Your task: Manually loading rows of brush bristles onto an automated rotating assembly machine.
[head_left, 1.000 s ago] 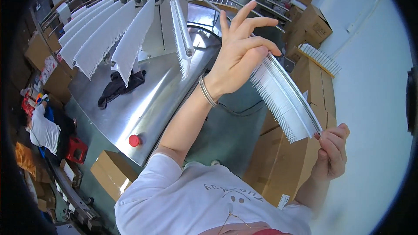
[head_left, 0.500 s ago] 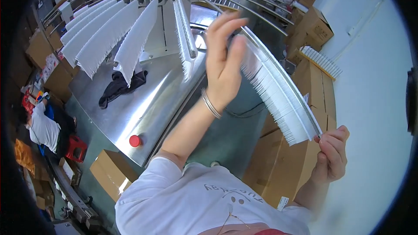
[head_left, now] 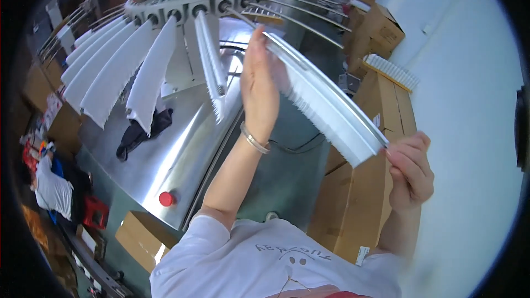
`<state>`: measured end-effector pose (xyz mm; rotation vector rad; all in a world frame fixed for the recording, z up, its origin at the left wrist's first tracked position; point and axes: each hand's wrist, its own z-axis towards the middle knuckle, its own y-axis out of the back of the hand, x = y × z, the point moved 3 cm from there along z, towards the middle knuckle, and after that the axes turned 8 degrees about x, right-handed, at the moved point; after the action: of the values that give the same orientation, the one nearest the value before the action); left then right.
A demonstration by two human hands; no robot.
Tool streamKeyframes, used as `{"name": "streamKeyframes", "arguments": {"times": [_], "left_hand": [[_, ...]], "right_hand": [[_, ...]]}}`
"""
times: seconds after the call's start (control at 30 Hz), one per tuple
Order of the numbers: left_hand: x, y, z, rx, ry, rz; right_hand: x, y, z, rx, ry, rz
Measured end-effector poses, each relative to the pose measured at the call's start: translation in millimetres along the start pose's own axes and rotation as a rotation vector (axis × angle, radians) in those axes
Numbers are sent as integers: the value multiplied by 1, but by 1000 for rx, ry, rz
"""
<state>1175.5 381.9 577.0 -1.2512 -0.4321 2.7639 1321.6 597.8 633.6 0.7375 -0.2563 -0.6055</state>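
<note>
A long metal rail [head_left: 337,91] slants down to the right in front of me, lined with a dense row of thin white pieces [head_left: 326,118] whose kind I cannot make out. At its lower end my right hand [head_left: 409,171] is closed, pinching the rail between thumb and fingers. My left hand [head_left: 258,83], wearing bangles, stands upright at the upper end, its fingers stretched out and together, beside or touching the white pieces. Behind that end, a thin rod runs to the rim of a round white machine [head_left: 187,14]. Similar white rows [head_left: 152,72] hang from the machine to the left.
Under the machine lies a shiny metal tabletop [head_left: 160,160] with a dark cloth [head_left: 143,132] and a red knob [head_left: 167,198]. Bare rods [head_left: 309,27] stick out at the right. Cardboard boxes [head_left: 353,198] line the wall. Another person [head_left: 52,190] is at far left.
The view has shifted a little. My left hand's spread fingers have straightened and come together near the rail's upper end. My right hand still grips the lower end.
</note>
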Motion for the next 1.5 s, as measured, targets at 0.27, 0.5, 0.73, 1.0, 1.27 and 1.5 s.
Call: {"name": "streamKeyframes", "arguments": {"times": [0.27,0.5,0.73,1.0,1.27,1.5], "left_hand": [[13,19,-39,-75,48,292],[27,32,-83,-62,42,302],[15,32,-84,-9,-115,484],[4,18,-61,3,-315,450],[-11,-3,-41,-13,-506,684],[-7,-4,-37,-109,-535,813]], "right_hand": [[-23,-47,59,32,78,4],[-31,-79,85,50,96,190],[-52,-94,78,76,92,545],[-36,-67,13,-130,-46,623],[-12,-14,-70,-240,-120,481],[10,0,-80,-216,-106,388]]}}
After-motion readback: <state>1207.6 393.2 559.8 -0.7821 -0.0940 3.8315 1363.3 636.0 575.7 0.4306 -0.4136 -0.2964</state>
